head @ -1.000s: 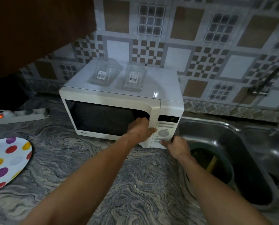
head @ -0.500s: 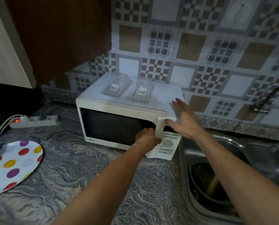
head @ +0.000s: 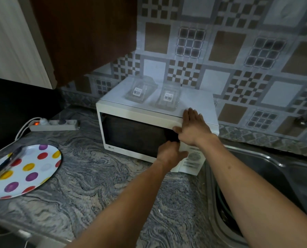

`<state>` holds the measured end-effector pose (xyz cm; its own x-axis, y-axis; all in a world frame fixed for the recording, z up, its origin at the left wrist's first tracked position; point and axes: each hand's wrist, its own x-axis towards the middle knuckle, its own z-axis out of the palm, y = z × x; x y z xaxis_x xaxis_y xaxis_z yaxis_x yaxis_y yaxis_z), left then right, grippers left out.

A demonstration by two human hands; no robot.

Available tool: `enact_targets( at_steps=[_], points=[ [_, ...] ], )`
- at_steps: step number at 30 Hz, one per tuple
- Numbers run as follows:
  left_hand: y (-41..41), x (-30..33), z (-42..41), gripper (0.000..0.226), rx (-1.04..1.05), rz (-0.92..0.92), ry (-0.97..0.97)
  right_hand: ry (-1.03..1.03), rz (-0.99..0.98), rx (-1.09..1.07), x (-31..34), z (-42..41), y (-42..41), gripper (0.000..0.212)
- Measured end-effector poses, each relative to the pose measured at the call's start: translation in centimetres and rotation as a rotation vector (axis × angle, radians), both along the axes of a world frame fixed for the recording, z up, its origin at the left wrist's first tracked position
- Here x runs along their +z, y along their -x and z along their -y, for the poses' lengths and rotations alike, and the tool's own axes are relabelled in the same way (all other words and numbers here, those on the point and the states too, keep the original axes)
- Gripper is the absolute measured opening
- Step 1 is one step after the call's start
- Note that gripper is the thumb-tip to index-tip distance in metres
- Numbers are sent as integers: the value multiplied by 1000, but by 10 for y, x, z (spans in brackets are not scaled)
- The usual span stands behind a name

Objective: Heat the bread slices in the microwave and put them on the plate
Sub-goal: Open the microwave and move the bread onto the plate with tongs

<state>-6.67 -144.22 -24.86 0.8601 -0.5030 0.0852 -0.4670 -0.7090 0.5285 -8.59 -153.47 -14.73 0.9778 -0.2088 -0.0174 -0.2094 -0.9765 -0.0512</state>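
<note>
Since half a second ago: plate (head: 26, 170) slid further into view at far left, with a dark utensil (head: 5, 162) lying across its rim; left hand (head: 170, 153) little changed, curled at the right edge of the microwave (head: 140, 126) door; right hand (head: 193, 127) shifted left along the top front corner, now laid flat over the seam between door and control panel (head: 193, 159), thumb down on the door's face. Left to right across the room: pale ribbed panel and dark wooden cabinet (head: 88, 36) overhead; white power strip (head: 55, 124) with a glowing red switch at the back of the grey marbled counter (head: 88, 185); white plate with red, yellow and purple dots near the counter's front edge, well apart from the microwave; checked brown-and-grey wall tiles (head: 229, 47) behind; steel sink (head: 267, 178) just beside the microwave, tap (head: 306, 120) at far right. White microwave standing at the back of the counter, dark window, door seemingly shut, two clear plastic containers (head: 154, 93) with barcode labels on its top. Left fingers bent around the door edge, gripping it; right fingers straight and spread, pressing, holding nothing. Bread slices not visible; cannot tell through the dark glass whether inside.
</note>
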Motion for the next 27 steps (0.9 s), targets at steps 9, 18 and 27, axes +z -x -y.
enact_targets(
  at_steps=[9,18,27],
  points=[
    [18,-16,0,28,63,-26,268,-37,-112,-54,11,-7,-2,95],
    [-17,-2,-80,23,16,227,110,-66,-122,-42,9,-2,-4,99],
    [-66,47,-152,67,170,694,-27,-77,-112,-37,9,-2,-2,98]
  ],
)
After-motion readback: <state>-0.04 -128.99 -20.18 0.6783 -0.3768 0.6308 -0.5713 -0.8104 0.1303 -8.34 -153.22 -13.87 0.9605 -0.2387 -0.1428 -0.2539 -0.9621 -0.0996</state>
